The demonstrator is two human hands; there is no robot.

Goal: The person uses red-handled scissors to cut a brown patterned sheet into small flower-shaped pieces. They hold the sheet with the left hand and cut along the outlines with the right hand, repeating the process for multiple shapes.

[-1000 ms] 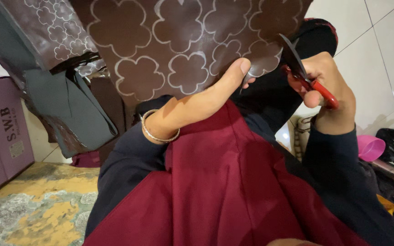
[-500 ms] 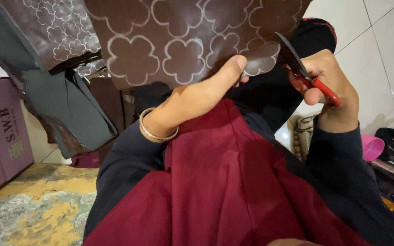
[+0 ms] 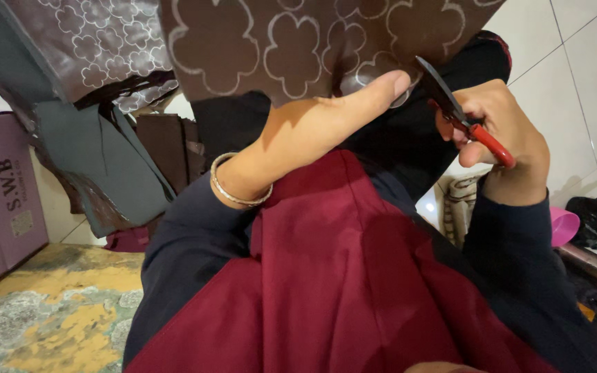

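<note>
**Cutting along the chalked flowers on a brown sheet**

Holding up a dark brown leather-like sheet marked with white flower outlines (image 3: 298, 48), the left hand (image 3: 312, 131) is gripping the sheet's lower edge, the thumb lying flat along the front face and the remaining fingers hidden behind the material. The right hand (image 3: 499, 138) is closed around the red handles of a pair of black-bladed scissors (image 3: 461, 114), fingers curled tight through the loops.

Compared with the picture half a second earlier, the sheet is sitting a little further to the right and higher in view, so fewer flower outlines are showing above the thumb, and the scissor blades are lying closer to the thumb tip. The grip of both hands is looking the same as before.

The scissors' long axis is running diagonally, the handles at the lower right and the blades pointing up and to the left, their tip meeting the sheet's lower right edge just beside the thumb. Whether the blades are parted cannot be told.

A thin metal bangle (image 3: 236, 190) is circling the left wrist. A second patterned sheet (image 3: 84, 41) is hanging at the upper left above a purple cardboard box (image 3: 1, 200).
</note>
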